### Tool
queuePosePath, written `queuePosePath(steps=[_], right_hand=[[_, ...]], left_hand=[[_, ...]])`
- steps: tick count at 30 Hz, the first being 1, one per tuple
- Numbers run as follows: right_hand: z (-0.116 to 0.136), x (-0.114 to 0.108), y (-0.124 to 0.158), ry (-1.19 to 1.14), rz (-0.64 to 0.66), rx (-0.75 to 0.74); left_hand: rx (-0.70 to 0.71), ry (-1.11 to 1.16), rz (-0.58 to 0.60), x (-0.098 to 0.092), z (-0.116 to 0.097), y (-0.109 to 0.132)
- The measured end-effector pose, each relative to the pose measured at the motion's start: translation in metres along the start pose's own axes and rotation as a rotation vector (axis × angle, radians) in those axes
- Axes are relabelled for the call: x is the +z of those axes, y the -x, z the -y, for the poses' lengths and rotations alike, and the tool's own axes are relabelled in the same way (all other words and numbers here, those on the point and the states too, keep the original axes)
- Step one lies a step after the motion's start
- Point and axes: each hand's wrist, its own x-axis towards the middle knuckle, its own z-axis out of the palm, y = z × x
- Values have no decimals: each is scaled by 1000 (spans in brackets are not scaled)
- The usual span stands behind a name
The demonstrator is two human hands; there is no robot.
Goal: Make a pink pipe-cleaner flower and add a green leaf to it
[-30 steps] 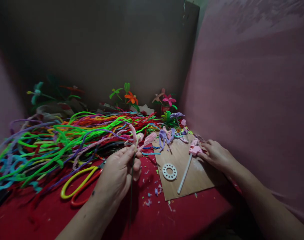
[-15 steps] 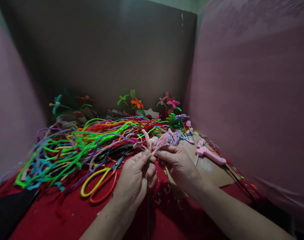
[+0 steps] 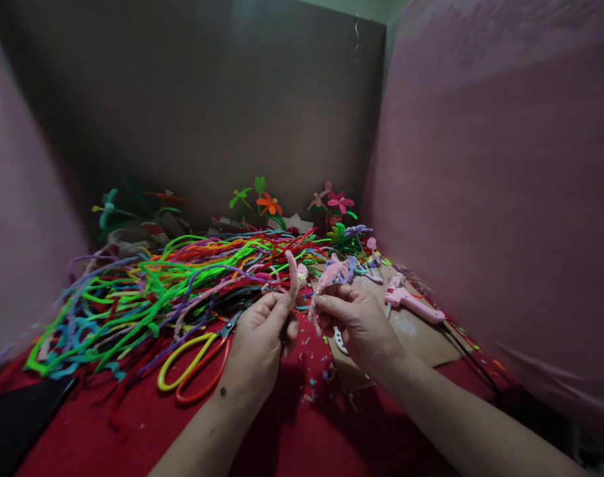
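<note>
My left hand (image 3: 262,334) pinches the base of a pale pink pipe-cleaner flower (image 3: 296,273), holding it upright above the red cloth. My right hand (image 3: 356,321) is closed on one of the flower's pink petals (image 3: 326,278) just to the right, fingertips nearly touching the left hand's. Both hands hover in front of a big tangle of coloured pipe cleaners (image 3: 172,278). The flower's stem is hidden by my left hand.
Yellow-and-orange scissors (image 3: 197,361) lie left of my hands. A cardboard sheet (image 3: 421,338) at right carries a pink glue gun (image 3: 414,301) and a white ring (image 3: 339,339). Finished flowers (image 3: 269,202) stand at the back. Pink walls close in on both sides.
My right hand left the glue gun on the cardboard and came over to the flower, taking hold of a petal. The left hand kept its grip and lifted slightly.
</note>
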Motion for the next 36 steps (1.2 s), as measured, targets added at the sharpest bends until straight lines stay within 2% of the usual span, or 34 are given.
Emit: queuePosePath(steps=[6,10,27,36], right_hand=[[-6,3,2,-20,57,26],[-9,3,0,-18,80,9],[-12,4,-1,-72,89,6],[-15,1,-2,-65,66,17]], left_hand=[[166,-205,-37,4,3,4],[201,-258,-10,6,4,6],[211,-309,18,4,5,7],[103,-87,132,0,7,1]])
